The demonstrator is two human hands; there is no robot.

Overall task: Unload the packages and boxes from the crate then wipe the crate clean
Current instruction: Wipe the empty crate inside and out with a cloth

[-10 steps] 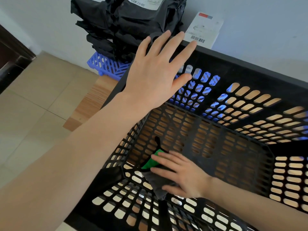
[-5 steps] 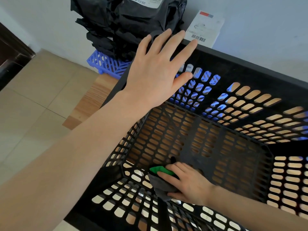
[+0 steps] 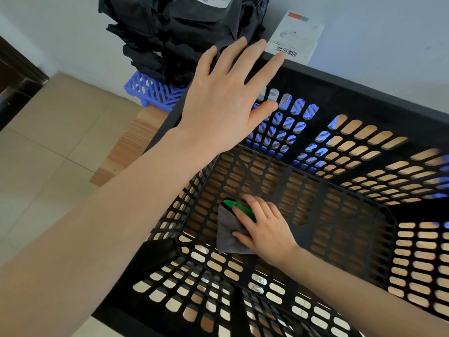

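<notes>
A black perforated plastic crate (image 3: 364, 86) fills most of the view and holds no packages. My left hand (image 3: 223, 100) lies flat with spread fingers on the crate's far left corner rim. My right hand (image 3: 264, 229) reaches down inside and presses a grey cloth with a green patch (image 3: 228, 234) against the crate floor near the left wall; its fingers lie over the cloth. A stack of black plastic mailer packages (image 3: 184, 27) sits just beyond the crate's corner on a blue plastic tray (image 3: 150, 91).
A white box with a barcode label (image 3: 296, 37) leans against the pale wall behind the crate. The crate rests on a wooden tabletop (image 3: 128, 147). Beige floor tiles (image 3: 48, 147) and a dark door frame (image 3: 14, 79) lie to the left.
My right hand has slid the cloth across the crate floor, from the near left corner toward the middle. The left hand has stayed on the corner rim.
</notes>
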